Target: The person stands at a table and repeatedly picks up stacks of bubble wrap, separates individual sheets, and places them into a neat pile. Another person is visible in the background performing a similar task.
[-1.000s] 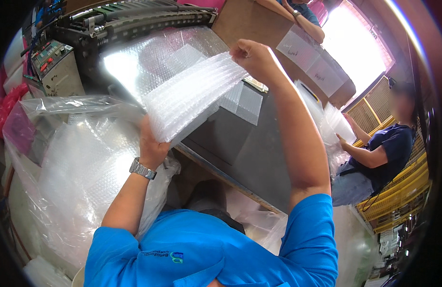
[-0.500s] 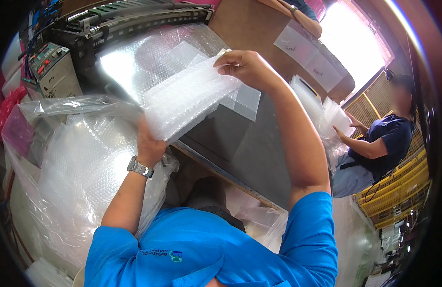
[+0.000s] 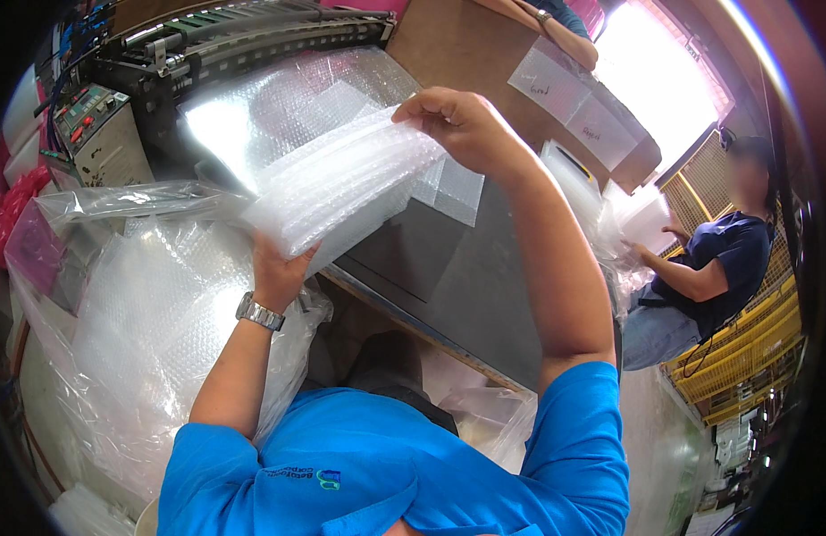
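A thick stack of clear bubble-wrap sheets (image 3: 341,183) is held tilted above the dark table (image 3: 493,259), its layers slightly fanned along the near edge. My left hand (image 3: 280,275), with a metal watch on the wrist, grips the near left corner, thumb on the near side; some fingers are hidden behind the stack. At the far right corner, my right hand (image 3: 457,129) pinches the top edge between thumb and fingers. Beneath and beyond the stack lies more bubble wrap (image 3: 377,71), and a few loose bubble-wrap pieces (image 3: 448,189) rest right of it.
A large clear bag (image 3: 163,313) of bubble wrap bulges at left. Behind it stand a control box (image 3: 100,125) and a roller machine (image 3: 252,45). Two labelled sheets (image 3: 551,80) lie on the brown tabletop. At right, a co-worker (image 3: 716,250) handles clear sheets; another person's forearm (image 3: 556,36) rests far off.
The stack has tipped and its layers have spread apart along the near edge. My right hand has shifted slightly left with its corner. The co-worker's hands and sheets have moved.
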